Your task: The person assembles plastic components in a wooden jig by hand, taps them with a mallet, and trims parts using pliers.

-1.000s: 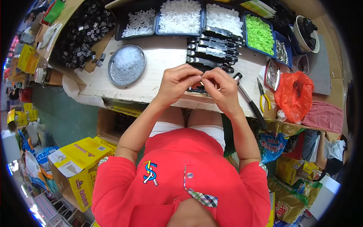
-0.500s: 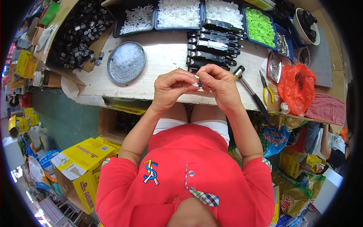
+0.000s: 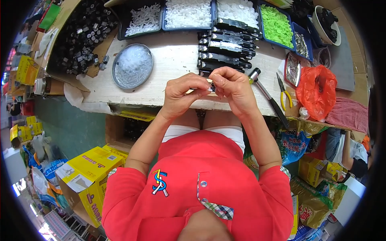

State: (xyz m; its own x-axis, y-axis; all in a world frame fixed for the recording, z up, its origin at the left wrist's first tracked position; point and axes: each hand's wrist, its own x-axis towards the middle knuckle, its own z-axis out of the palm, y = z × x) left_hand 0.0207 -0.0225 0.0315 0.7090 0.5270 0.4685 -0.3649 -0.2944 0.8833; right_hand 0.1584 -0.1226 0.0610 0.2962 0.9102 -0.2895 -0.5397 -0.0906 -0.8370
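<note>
My left hand [image 3: 183, 95] and my right hand [image 3: 234, 89] meet fingertip to fingertip over the front edge of the white worktable [image 3: 173, 60]. The left thumb and forefinger pinch a small white piece [image 3: 210, 89]. Pressed together too, the right fingers hold something dark against it, mostly hidden by the fingertips. Just beyond the hands lies a stack of long black plastic parts [image 3: 225, 50]. To the left stands a round metal dish [image 3: 132, 66] of clear, whitish small pieces. A hammer [image 3: 267, 96] with a black grip and yellow-handled pliers [image 3: 284, 94] lie right of my right hand.
Along the back stand trays of white pieces [image 3: 188, 14] and bright green pieces [image 3: 276, 26]. A cardboard box of black parts [image 3: 86, 36] sits at the left. On the right are a red plastic bag [image 3: 316, 92], a striped cloth [image 3: 348, 114] and a beige bowl [image 3: 337, 38].
My fingertips have shifted slightly around the small parts, and more of a dark bit shows between them. Both hands stay in nearly the same place.
</note>
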